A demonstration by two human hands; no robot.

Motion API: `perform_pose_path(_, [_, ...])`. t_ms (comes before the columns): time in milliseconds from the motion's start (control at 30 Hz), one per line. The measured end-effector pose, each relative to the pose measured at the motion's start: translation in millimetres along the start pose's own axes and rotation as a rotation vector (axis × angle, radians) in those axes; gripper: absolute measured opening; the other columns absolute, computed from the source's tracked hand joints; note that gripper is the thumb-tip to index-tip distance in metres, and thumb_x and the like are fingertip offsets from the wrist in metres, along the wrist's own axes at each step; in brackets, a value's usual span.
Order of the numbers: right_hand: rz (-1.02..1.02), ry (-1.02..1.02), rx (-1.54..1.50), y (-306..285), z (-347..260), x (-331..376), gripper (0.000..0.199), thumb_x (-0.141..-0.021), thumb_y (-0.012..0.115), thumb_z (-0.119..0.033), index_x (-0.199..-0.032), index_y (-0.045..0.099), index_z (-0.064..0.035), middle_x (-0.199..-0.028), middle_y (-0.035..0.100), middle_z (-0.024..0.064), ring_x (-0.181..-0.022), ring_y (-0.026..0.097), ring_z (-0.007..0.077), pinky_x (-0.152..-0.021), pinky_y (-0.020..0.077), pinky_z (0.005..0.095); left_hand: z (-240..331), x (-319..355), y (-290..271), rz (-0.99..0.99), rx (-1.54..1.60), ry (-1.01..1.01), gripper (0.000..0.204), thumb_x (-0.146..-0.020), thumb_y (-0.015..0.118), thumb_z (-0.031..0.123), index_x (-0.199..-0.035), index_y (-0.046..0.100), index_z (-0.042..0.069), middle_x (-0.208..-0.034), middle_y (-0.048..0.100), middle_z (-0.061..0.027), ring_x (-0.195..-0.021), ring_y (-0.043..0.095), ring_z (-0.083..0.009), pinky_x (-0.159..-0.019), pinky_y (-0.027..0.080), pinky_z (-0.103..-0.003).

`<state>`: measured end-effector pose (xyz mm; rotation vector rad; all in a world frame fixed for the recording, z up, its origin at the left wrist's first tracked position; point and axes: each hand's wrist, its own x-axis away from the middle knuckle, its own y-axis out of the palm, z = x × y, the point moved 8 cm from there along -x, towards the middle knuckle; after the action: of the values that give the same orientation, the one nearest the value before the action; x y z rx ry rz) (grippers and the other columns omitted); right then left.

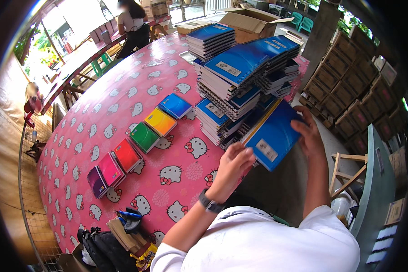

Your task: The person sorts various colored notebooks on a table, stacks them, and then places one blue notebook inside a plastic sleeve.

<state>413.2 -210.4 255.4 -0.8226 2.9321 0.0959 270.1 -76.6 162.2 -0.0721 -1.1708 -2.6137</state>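
Note:
A blue spiral notebook (276, 132) is tilted up between my two hands, with a pale label on its cover and a strip of yellow showing along its far left edge. My left hand (238, 161), a dark watch on its wrist, is closed at the notebook's near left corner. On the far right edge my right hand (306, 130) grips it, thumb over the cover. Just beyond rise tall stacks of blue spiral notebooks (235, 66). To the left, small notebooks lie in a slanting row: blue (176, 106), yellow (160, 121), green (145, 137), red (127, 155), pink (110, 169) and purple (97, 182).
A pink patterned cloth (163, 199) covers the table. Behind the stacks stands an open carton (249, 23). A black bag (105, 247) sits by the near left edge. Piled boxes (344, 81) line the right. Another person (132, 27) is at a far table.

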Motion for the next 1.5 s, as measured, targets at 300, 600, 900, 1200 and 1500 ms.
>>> perform_pose_path(300, [0.060,0.151,0.461,-30,52,-58,0.054,-0.079,0.064,-0.038,-0.117,0.051,-0.0019,-0.107,0.057,0.0133,-0.105,0.051,0.0234,-0.094,0.0352,0.0318,-13,-58,-27,0.196,-0.292,-0.045,0.047,-0.084,0.061,0.041,-0.108,0.045,0.004,-0.100,0.051,-0.0084,-0.081,0.054,-0.0174,-0.067,0.047,-0.031])
perform_pose_path(600, [-0.560,-0.577,0.159,99,-45,27,0.033,-0.074,0.068,-0.016,-0.101,0.057,-0.0005,-0.097,0.061,0.0117,-0.093,0.057,0.0221,-0.079,0.0447,0.0323,-12,25,-125,0.199,-0.206,-0.083,0.030,-0.088,0.057,0.023,-0.113,0.052,0.007,-0.100,0.059,-0.0054,-0.087,0.058,-0.0138,-0.077,0.047,-0.029])
perform_pose_path(900, [-2.072,0.802,-1.794,328,-124,218,0.037,-0.076,0.067,-0.026,-0.092,0.048,0.0016,-0.085,0.051,0.0069,-0.079,0.051,0.0143,-0.070,0.0416,0.0287,78,144,-228,0.606,0.134,0.478,0.016,-0.085,0.058,0.013,-0.099,0.055,0.006,-0.085,0.064,-0.0052,-0.077,0.061,-0.0137,-0.073,0.049,-0.026])
perform_pose_path(1200, [-2.959,0.161,-1.342,371,-66,245,0.026,-0.075,0.064,-0.022,-0.088,0.056,0.0000,-0.077,0.057,0.0127,-0.070,0.054,0.0242,-0.067,0.0445,0.0334,56,205,-272,0.791,0.222,0.590,0.013,-0.084,0.058,0.010,-0.097,0.056,0.007,-0.085,0.064,-0.0046,-0.074,0.060,-0.0115,-0.072,0.049,-0.025])
perform_pose_path(1500, [-1.274,-1.169,0.865,665,173,170,0.040,-0.072,0.068,-0.023,-0.107,0.055,-0.0076,-0.110,0.051,0.0129,-0.107,0.047,0.0303,-0.084,0.0466,0.0381,42,216,-293,0.904,0.135,0.627,0.014,-0.083,0.063,0.011,-0.095,0.058,0.007,-0.085,0.063,-0.0016,-0.077,0.059,-0.0086,-0.073,0.046,-0.022])
